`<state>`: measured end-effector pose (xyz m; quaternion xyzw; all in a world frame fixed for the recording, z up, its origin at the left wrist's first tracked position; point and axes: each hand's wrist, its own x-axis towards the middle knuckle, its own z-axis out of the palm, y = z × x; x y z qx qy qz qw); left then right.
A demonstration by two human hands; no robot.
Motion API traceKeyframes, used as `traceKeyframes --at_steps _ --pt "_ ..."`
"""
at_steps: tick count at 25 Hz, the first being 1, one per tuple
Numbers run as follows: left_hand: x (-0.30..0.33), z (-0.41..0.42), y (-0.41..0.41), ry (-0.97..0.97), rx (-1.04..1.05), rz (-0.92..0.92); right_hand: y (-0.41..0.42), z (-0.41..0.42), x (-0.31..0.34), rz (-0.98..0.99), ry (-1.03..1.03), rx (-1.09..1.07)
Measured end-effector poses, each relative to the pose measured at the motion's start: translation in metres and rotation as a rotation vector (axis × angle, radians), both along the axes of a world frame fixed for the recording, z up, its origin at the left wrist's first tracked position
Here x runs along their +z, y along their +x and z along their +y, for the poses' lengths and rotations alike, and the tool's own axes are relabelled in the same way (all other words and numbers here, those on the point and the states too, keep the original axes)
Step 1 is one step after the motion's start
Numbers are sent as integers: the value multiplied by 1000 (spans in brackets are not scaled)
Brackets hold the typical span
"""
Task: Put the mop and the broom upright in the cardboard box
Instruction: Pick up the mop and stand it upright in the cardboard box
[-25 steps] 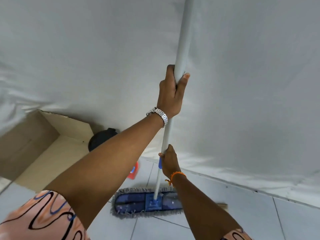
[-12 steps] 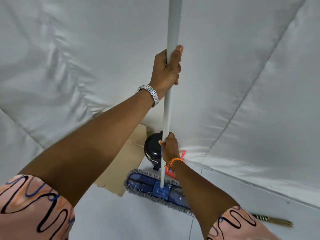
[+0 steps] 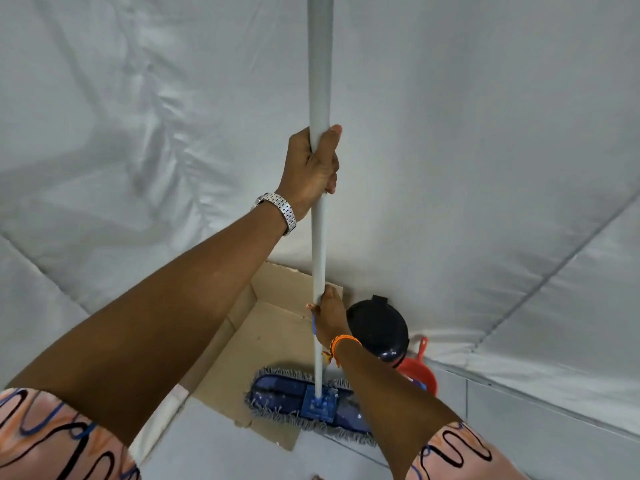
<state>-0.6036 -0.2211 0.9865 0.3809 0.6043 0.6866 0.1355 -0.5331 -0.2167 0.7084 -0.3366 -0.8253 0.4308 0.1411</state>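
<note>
A flat mop with a blue fringed head point(image 3: 298, 400) and a long grey handle point(image 3: 319, 64) stands nearly upright. My left hand point(image 3: 311, 168) grips the handle high up. My right hand point(image 3: 329, 315) grips it low, just above a blue collar. The mop head hangs over the front right edge of the open cardboard box point(image 3: 273, 334), whether touching it I cannot tell. The box lies against the white fabric wall, partly hidden by my left arm. The broom is not in view.
A black round object point(image 3: 381, 327) stands right of the box, with a red dustpan point(image 3: 420, 372) beside it. White fabric sheeting point(image 3: 485, 168) covers the walls behind. Pale floor tiles point(image 3: 519, 438) lie in front and to the right.
The mop head has shifted left, from the floor beside the box to over the box's front edge. The view swung, so more of the box shows now. Both hands keep their grip.
</note>
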Motion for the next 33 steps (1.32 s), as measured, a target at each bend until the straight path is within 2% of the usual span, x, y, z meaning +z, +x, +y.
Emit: traceKeyframes --at_steps 7,17,20,25,29,33 --pt "2 -11 -146 -7 22 -12 -147 2 10 -51 -8 -1" --pt "-96 25 -328 -53 -122 -18 -334 31 -78 -141 -43 -186" --pt "-114 42 -366 -63 -189 -7 -367 47 -89 -119 -96 -284" --pt "-125 83 -414 -56 -219 43 -400 78 -97 -44 -46 -310" --pt "-129 115 -432 -194 -260 25 -410 99 -94 -31 -81 -374" --pt "-131 138 -433 -277 -358 112 -412 117 -98 -33 -63 -428"
